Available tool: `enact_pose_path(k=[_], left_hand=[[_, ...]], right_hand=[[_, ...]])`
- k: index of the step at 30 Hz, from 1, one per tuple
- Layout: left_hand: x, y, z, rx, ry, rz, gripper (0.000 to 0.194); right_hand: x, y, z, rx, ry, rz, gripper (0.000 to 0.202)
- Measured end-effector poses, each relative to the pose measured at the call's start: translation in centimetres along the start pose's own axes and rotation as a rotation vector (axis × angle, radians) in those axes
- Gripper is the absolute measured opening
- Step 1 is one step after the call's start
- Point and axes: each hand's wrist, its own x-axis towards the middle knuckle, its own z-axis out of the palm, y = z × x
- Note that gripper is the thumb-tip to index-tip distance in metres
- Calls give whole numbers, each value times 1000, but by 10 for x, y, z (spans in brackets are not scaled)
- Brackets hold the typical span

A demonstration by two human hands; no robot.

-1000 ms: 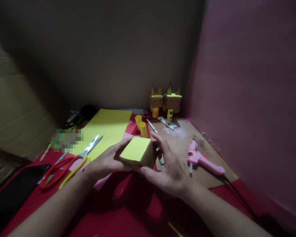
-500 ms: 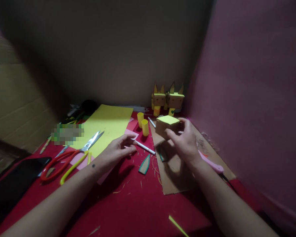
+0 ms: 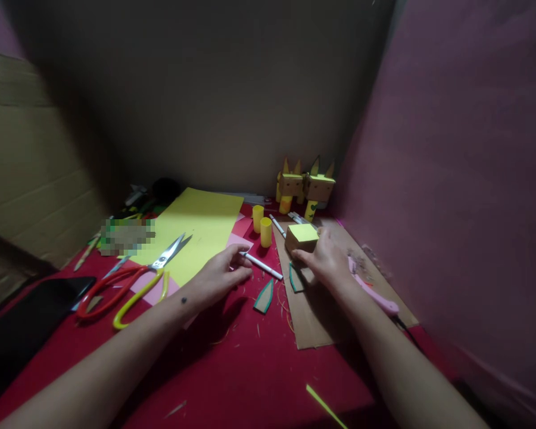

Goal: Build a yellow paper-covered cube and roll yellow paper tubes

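Note:
My right hand (image 3: 328,259) grips a small cardboard box (image 3: 300,243) with a yellow top, over the cardboard sheet (image 3: 317,325). Thumb and fingers press its near and right sides. My left hand (image 3: 223,269) hovers over the red cloth with thumb and fingers apart, beside one end of a white stick (image 3: 263,266). Between the hands lies a green-edged pointed cardboard piece (image 3: 264,297); a second one (image 3: 296,277) rests on the sheet below the box. Two yellow paper tubes (image 3: 265,232) stand behind the white stick.
Red-and-yellow-handled scissors (image 3: 161,262) lie open on yellow paper (image 3: 201,220) at the left. Two cardboard figures with pointed ears (image 3: 319,187) stand at the back. A pink tool (image 3: 377,297) lies at the right, a dark object (image 3: 36,316) at far left.
My right hand has lowered the box toward the cardboard sheet, and the green-edged piece beneath it shows more. My left hand keeps about the same pose. The view has shifted slightly.

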Motion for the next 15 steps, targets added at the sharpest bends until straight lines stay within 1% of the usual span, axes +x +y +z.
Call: enact_pose_path(k=[2,4,6,7,8,9,11,12,13,15], left_hand=[[0,0,0,26,1,13,39],[-1,0,1,44,12,33,37],[-3,1,3,57,33,61,34],[-4,2,4,61,41,78,33],[-6,2,6,61,46,98,30],[-8,1,8,57,45,123,27],[-10,-3,12,41,38,184,17],[-11,-7,14,33,37,219,11],[-11,-11,15,26,43,252,7],[-9,-21,17,22,61,305,6]], right_hand=[[1,2,0,6,54,-61,61],[0,2,-1,55,177,-153,62],[-8,-5,-4,156,336,-297,51],[-16,-11,-6,224,393,-388,43],[-26,-19,-8,298,422,-507,34],[-38,-29,-9,371,407,-640,29],[-65,-51,-8,432,245,-911,30],[-77,-62,-6,389,177,-1069,30],[-88,-72,-3,307,146,-1175,31],[-100,-89,3,181,170,-1182,30]])
